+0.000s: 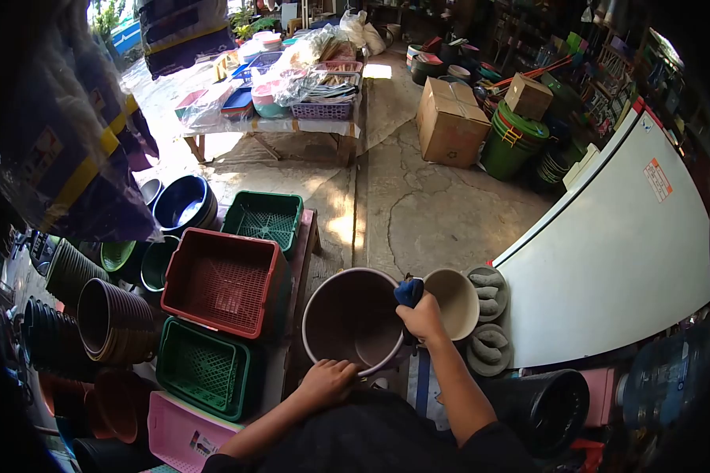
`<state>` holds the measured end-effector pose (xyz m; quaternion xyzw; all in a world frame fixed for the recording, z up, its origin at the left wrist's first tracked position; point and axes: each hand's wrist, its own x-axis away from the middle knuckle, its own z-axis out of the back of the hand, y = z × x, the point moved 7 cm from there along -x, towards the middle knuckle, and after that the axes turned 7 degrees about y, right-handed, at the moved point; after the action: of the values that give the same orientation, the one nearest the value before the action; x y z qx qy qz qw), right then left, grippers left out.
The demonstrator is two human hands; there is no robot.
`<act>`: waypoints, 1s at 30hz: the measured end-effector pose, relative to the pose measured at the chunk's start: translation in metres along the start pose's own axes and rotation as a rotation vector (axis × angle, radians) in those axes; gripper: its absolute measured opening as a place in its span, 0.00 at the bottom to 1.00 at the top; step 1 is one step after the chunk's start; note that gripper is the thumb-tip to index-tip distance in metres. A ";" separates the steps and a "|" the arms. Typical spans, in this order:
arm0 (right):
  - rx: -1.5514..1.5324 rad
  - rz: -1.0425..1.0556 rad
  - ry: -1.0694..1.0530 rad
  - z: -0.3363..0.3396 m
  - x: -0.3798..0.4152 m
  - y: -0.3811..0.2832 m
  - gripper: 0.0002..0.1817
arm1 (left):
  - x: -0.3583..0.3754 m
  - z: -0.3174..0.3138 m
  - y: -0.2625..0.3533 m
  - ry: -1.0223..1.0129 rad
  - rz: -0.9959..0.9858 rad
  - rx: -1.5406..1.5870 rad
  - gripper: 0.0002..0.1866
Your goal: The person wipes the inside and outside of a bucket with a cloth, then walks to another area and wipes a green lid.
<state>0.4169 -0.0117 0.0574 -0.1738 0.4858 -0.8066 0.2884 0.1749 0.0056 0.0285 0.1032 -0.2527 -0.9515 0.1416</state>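
Observation:
In front of me is a large mauve-brown bucket [347,311], its mouth tilted up toward me. My left hand [331,385] is closed over its near rim. Along the right side of that rim, my right hand [422,318] grips a small dark-blue object [409,292]; I cannot tell whether it is a cloth or a tool handle. Just to the right stands a beige bucket [459,303], partly hidden behind my right hand. Two grey stone mortars [491,349] sit beside it.
On the left, red baskets [221,288] and green baskets [205,370] are stacked near several nested pots [114,319]. A white freezer-like panel [607,244] bounds the right side. Ahead stand a goods table [347,130] and a cardboard box [450,126]. Wrapped bags [71,158] hang upper left.

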 end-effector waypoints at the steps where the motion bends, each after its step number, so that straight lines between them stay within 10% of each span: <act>1: -0.151 -0.185 -0.035 0.001 -0.011 0.004 0.18 | -0.003 0.005 -0.001 0.008 -0.011 -0.005 0.24; 5: -0.306 0.038 -0.050 0.022 -0.012 -0.049 0.27 | -0.005 0.049 -0.032 0.498 0.187 0.089 0.16; 10: -0.263 0.399 -0.148 0.019 0.027 -0.091 0.38 | -0.005 0.056 -0.080 0.605 0.570 0.590 0.08; 15: 0.656 1.005 -0.354 -0.049 0.116 -0.100 0.31 | -0.010 0.044 -0.087 0.678 0.463 1.024 0.07; 22: 0.880 1.091 -0.165 -0.061 0.116 -0.095 0.33 | -0.013 0.060 -0.055 0.567 0.468 1.110 0.11; 30: 0.581 0.548 -0.469 -0.051 0.005 -0.054 0.43 | -0.001 0.080 -0.036 0.313 0.426 0.709 0.15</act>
<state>0.3683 0.0395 0.0809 -0.1289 0.1892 -0.7421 0.6299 0.1465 0.0721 0.0787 0.2339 -0.5548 -0.7283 0.3271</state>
